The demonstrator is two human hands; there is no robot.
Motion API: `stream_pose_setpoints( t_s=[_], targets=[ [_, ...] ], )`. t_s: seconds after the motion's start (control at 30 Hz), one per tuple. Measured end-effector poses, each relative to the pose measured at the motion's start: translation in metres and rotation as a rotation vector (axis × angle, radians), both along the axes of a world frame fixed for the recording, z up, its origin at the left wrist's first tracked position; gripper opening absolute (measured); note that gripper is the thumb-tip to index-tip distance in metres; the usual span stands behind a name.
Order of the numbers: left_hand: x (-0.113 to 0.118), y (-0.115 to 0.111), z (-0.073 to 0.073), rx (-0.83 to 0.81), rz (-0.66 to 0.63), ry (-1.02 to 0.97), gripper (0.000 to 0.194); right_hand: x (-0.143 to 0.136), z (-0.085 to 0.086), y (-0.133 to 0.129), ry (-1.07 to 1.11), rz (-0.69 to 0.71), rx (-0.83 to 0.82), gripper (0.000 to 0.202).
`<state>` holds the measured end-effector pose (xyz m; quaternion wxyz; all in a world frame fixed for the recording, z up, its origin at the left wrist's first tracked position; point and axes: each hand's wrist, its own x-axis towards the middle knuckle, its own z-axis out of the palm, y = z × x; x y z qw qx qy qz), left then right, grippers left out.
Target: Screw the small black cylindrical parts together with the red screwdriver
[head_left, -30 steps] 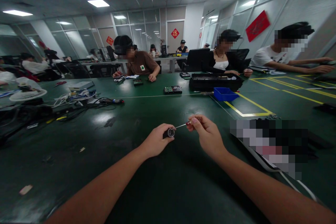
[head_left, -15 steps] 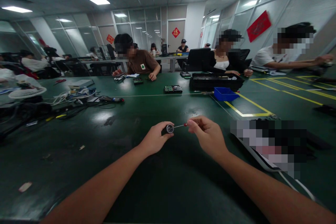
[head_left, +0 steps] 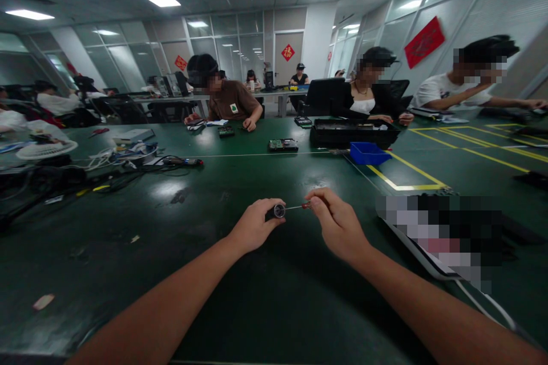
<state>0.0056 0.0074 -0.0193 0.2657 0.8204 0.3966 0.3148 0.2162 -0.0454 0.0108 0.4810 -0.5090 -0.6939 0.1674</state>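
My left hand [head_left: 256,224] is closed round a small dark cylindrical part [head_left: 278,211] with a silvery ring at its round end, which faces me and slightly right. What kind of part it is I cannot tell. Between thumb and fingers, my right hand [head_left: 338,215] grips a screwdriver [head_left: 305,206] with a red handle and a thin metal shaft. The shaft points left, its tip at or very near the ring; whether it touches is too small to tell. Both hands are held above the green table [head_left: 240,308].
Ahead lie a circuit-board device [head_left: 283,145], a blue bin [head_left: 370,153] and a long black tray [head_left: 353,134]. Tangled cables [head_left: 141,168] spread at left. A pale-edged, partly blurred object [head_left: 422,250] with a white cord lies right of my right arm. Co-workers sit across the table.
The cylindrical part has turned a little in my left hand, showing more of its dark side. The screwdriver has shifted slightly right. At far right, a co-worker's hand has risen toward the head.
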Motion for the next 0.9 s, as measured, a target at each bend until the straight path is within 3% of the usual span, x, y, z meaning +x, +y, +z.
stream_pose_setpoints(
  t_s=[0.2,0.3,0.47,0.6,0.67,0.8,0.9],
  targets=[
    [0.0,0.0,0.001,0.002,0.029,0.017,0.03,-0.002,0.0,-0.002,-0.051,0.014,-0.001,0.032],
    [0.001,0.0,0.001,0.01,0.025,0.028,0.029,-0.003,-0.001,-0.001,-0.024,-0.02,0.001,0.025],
    [0.0,-0.001,0.003,0.053,0.046,0.03,0.028,-0.003,-0.006,0.009,0.322,0.008,-0.089,0.022],
    [0.0,-0.003,0.009,0.128,0.02,0.034,0.031,0.001,-0.01,0.023,0.785,0.067,-0.269,0.03],
    [0.0,-0.003,0.011,0.133,0.026,0.077,0.031,0.004,-0.013,0.029,0.874,0.094,-0.361,0.03],
    [0.0,-0.003,0.012,0.058,0.055,0.135,0.031,0.007,-0.019,0.031,0.74,-0.022,-0.221,0.033],
    [0.001,-0.003,0.012,0.057,0.057,0.128,0.03,0.005,-0.019,0.028,0.595,0.004,-0.157,0.034]
  ],
)
